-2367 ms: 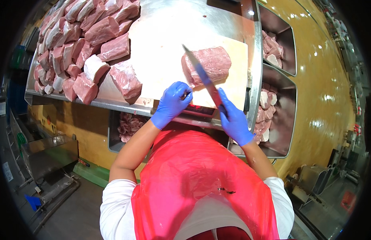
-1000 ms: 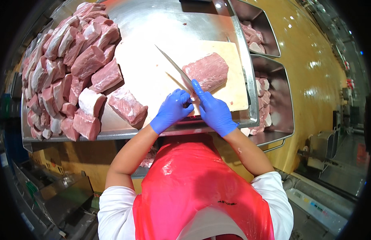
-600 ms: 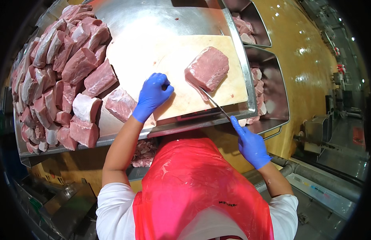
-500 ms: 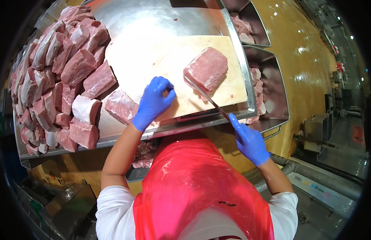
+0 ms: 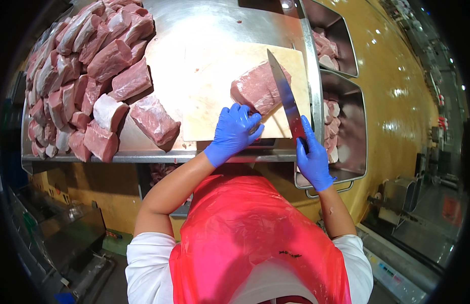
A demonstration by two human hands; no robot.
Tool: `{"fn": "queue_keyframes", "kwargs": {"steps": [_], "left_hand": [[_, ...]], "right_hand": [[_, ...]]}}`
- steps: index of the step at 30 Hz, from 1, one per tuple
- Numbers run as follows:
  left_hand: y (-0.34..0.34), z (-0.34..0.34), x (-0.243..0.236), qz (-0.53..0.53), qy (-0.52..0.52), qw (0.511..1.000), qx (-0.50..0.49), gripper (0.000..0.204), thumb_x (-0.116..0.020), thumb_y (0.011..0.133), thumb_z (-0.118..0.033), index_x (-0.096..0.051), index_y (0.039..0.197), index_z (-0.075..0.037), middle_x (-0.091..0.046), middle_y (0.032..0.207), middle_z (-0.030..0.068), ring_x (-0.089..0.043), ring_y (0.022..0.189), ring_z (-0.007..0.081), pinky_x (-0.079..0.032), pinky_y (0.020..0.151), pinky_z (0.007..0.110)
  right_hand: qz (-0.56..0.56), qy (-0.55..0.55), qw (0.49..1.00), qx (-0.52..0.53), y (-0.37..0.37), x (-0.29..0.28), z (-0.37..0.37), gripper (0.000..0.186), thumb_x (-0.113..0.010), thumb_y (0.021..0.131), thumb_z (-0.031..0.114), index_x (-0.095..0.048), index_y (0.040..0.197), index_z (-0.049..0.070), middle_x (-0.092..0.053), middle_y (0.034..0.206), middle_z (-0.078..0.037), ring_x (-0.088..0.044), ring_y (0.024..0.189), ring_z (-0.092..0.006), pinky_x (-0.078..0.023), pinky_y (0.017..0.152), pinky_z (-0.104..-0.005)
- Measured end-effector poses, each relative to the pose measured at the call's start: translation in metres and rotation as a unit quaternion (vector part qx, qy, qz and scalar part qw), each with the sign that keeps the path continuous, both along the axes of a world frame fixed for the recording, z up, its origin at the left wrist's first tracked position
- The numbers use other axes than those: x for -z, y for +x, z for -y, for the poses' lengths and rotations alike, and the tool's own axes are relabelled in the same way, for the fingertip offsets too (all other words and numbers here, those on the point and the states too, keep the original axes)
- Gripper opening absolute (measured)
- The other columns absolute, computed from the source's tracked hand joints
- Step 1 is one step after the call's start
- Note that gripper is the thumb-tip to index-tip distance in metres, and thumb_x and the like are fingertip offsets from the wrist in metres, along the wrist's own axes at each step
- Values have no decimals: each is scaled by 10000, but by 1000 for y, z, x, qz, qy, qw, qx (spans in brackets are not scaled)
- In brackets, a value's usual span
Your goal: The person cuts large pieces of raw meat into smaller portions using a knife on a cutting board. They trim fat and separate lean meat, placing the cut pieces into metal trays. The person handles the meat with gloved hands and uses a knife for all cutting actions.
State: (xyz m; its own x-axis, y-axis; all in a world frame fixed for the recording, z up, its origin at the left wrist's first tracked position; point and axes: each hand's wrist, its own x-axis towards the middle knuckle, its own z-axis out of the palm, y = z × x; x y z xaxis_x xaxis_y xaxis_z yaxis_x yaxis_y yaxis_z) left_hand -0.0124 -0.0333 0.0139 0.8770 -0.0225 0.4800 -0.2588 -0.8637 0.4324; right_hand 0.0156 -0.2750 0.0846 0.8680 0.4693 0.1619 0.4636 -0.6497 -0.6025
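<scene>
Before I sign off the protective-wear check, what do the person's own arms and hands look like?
The left hand and right hand wear matching close-fitting, slightly shiny blue gloves. Short, loose white sleeves cover the upper arms, leaving both forearms bare. I can make out no markings on the gloves or sleeves.

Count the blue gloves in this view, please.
2: one on the left hand, at the near edge of the meat piece on the cutting board; one on the right hand, holding the knife.
</scene>
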Motion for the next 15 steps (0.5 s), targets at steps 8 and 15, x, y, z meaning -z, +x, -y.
{"fn": "queue_keyframes", "kwargs": {"steps": [8,15], "left_hand": [[-17,3,6,-56,-98,987,-111,114,-745,771,-126,-672,849,-84,-617,836,91,-601,839,297,-492,787,428],[-14,-11,9,-12,-113,993,-35,161,-788,739,-98,-653,820,-63,-620,808,90,-601,799,297,-507,735,418]], "right_hand": [[-55,23,996,-65,12,10,6,669,-595,929,56,-411,1552,216,-650,824,-219,-614,590,-392,-498,588,-483],[-3,-102,978,-183,7,17,-57,853,-608,862,54,-247,1615,227,-599,849,-164,-638,656,-373,-531,610,-491]]}}
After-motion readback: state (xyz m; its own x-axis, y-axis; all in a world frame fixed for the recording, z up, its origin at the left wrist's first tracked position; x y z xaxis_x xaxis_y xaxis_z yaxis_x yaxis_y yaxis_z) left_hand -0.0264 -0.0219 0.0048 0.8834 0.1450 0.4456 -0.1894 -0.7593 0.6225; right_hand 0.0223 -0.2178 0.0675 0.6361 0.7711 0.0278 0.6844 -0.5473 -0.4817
